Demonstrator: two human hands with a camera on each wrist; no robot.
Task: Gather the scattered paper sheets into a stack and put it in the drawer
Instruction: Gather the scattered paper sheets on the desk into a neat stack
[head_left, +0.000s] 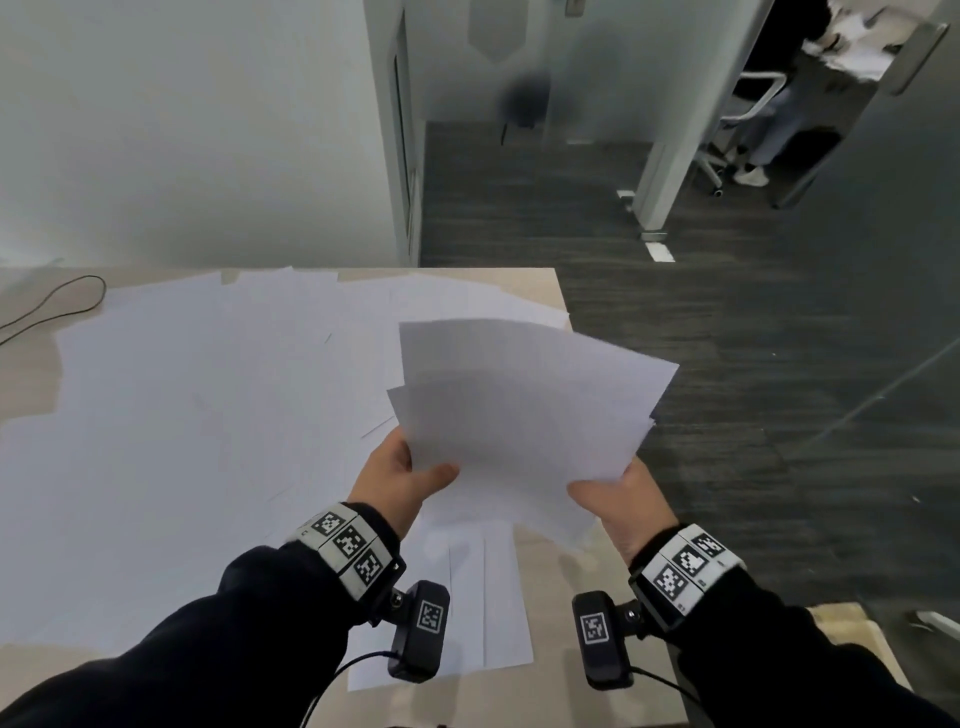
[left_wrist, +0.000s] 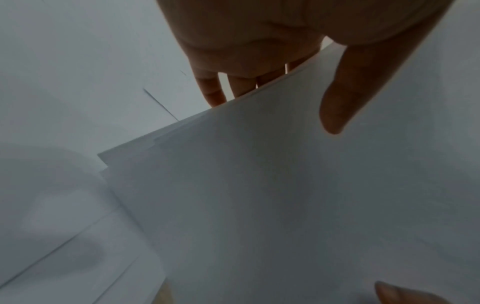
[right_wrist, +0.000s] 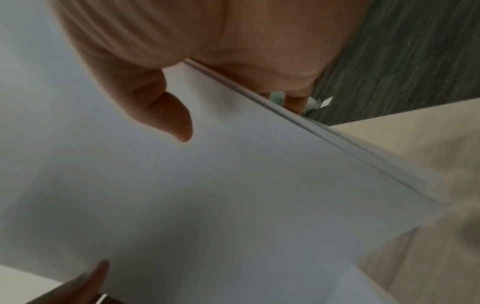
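Left hand (head_left: 402, 475): thumb and fingers pinch the fanned papers (head_left: 524, 410).
Right hand (head_left: 621, 493): pinches them too.
Risk: loose sheets could slide off onto the table (head_left: 540, 283).

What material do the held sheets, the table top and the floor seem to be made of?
Held sheets: thin matte white paper; edges fan and bend. Table top: pale, matte, probably wood laminate; faint grain. Floor: dark grey carpet, likely; streaky woven texture.

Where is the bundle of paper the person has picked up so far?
In the head view the fanned bundle is held up between the left hand and right hand, above the table's right end, with loose sheets below.
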